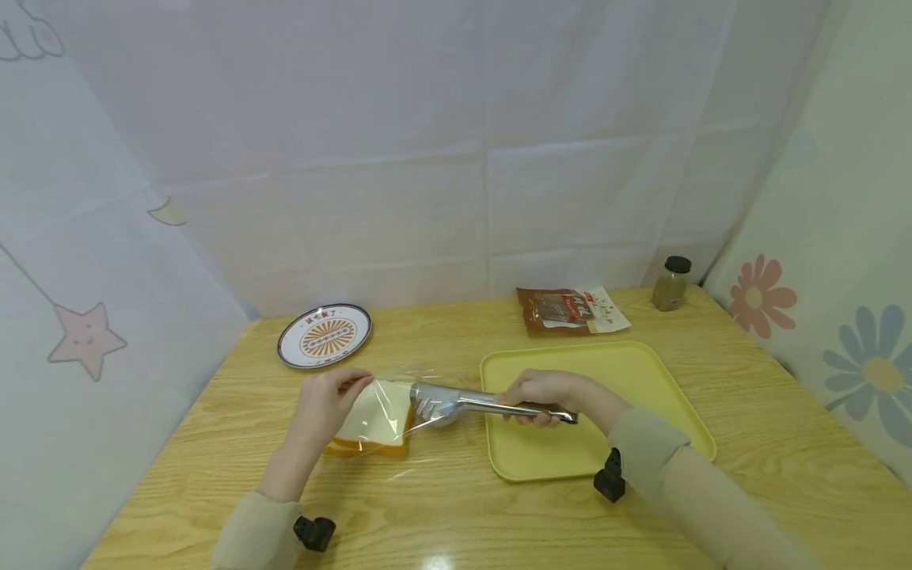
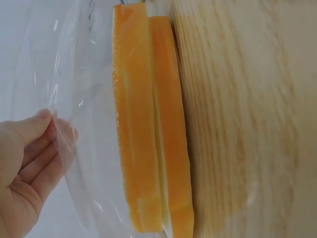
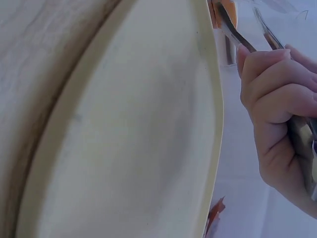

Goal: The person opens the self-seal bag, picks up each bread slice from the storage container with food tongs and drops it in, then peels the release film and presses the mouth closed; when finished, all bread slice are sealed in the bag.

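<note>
Two stacked slices of bread (image 1: 372,416) lie in a clear plastic bag (image 2: 94,163) on the table, their orange crusts facing the left wrist view. My left hand (image 1: 324,402) pinches the bag's film between thumb and fingers, lifting it off the bread. Metal tongs (image 1: 479,403) are gripped in my right hand (image 1: 545,392), which is over the left part of the yellow tray (image 1: 549,463). Their slotted head overlaps the bag and reaches the right edge of the bread in the head view. In the right wrist view, the two tong arms stand apart.
A white oval plate (image 1: 292,348) with a printed pattern sits at the back left. Behind the tray lies a brown-and-white food packet (image 1: 570,310). A small black-lidded jar (image 1: 671,285) stands at the back right, near the curtain (image 1: 399,198).
</note>
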### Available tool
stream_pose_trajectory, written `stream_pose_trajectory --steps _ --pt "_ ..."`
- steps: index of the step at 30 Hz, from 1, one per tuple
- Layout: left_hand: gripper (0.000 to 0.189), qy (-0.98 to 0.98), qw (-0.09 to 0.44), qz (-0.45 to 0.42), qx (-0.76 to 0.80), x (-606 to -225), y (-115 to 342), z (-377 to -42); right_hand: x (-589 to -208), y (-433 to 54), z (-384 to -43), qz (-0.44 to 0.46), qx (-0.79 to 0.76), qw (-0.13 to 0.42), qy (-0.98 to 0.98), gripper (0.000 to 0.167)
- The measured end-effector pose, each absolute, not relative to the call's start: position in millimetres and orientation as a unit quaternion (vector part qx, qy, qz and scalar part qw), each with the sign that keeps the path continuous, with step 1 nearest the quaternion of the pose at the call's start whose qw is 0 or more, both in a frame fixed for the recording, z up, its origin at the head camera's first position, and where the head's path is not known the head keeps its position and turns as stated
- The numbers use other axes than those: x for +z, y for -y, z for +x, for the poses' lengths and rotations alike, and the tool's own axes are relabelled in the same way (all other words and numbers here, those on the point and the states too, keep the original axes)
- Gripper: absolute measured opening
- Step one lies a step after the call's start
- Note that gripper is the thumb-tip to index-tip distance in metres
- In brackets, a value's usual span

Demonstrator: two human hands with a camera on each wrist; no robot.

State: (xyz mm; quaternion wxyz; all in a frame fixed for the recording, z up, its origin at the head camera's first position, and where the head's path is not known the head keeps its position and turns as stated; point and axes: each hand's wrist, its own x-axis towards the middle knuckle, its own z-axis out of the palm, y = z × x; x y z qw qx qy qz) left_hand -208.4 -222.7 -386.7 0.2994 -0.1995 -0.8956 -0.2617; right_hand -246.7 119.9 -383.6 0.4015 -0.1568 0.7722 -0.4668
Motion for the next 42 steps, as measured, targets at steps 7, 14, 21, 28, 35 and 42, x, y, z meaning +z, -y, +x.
stream_pose_trajectory --steps 7,14,21,28,35,42 --pt "0.003 0.896 0.287 -0.213 -0.266 -390.4 220.7 -208.7 -380.5 -141.4 -235.9 -0.158 -0.462 0.371 -0.789 0.042" --pt "0.003 0.903 0.267 -0.214 -0.26 -393.8 221.7 -209.4 -381.0 -158.7 -226.5 -0.155 -0.465 0.351 -0.798 0.042" --pt "0.005 0.915 0.244 -0.201 -0.251 -394.6 221.4 -207.7 -382.5 -173.0 -219.3 -0.161 -0.475 0.344 -0.794 0.043" --pt "0.006 0.919 0.241 -0.193 -0.244 -394.9 220.2 -206.3 -380.2 -185.1 -212.9 -0.168 -0.487 0.342 -0.786 0.044" --pt "0.005 0.919 0.238 -0.187 -0.25 -396.1 219.4 -205.7 -381.3 -199.7 -210.0 -0.18 -0.503 0.344 -0.773 0.047" --pt "0.005 0.918 0.241 -0.194 -0.249 -394.4 219.5 -206.2 -376.6 -215.8 -201.1 -0.186 -0.51 0.336 -0.77 0.048"
